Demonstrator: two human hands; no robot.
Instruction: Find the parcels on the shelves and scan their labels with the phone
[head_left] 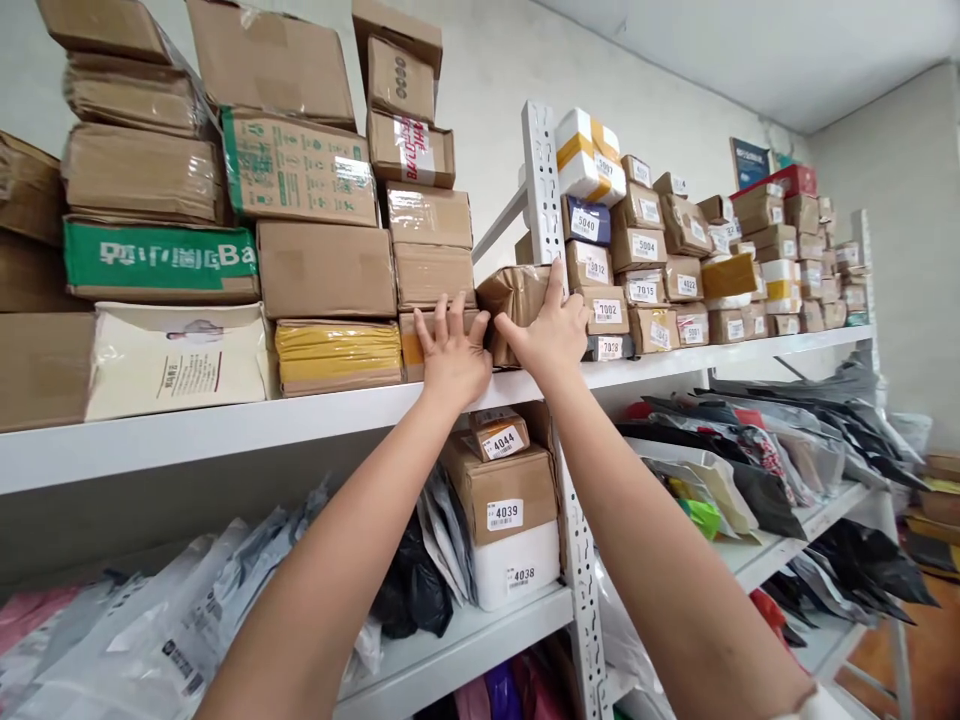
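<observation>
My left hand [456, 358] rests with spread fingers against the front of a low brown box [412, 345] at the foot of a stack on the top shelf. Beside it, my right hand [553, 328] presses its thumb to a brown wrapped parcel [514, 288], the index finger pointing up by the metal post. That parcel lies between the stack and the upright, partly covered by my hand. Above my left hand, brown cartons [431, 218] are piled up. Right of my right hand is a box labelled 7002 [604, 311].
A perforated white post [541, 180] rises from the top shelf [352, 403]. Large cartons [326, 268] are stacked at left, numbered small boxes [645, 245] at right. Below stand boxes 4039 [517, 480] and 4038 [491, 568], with plastic mailing bags [180, 610] alongside.
</observation>
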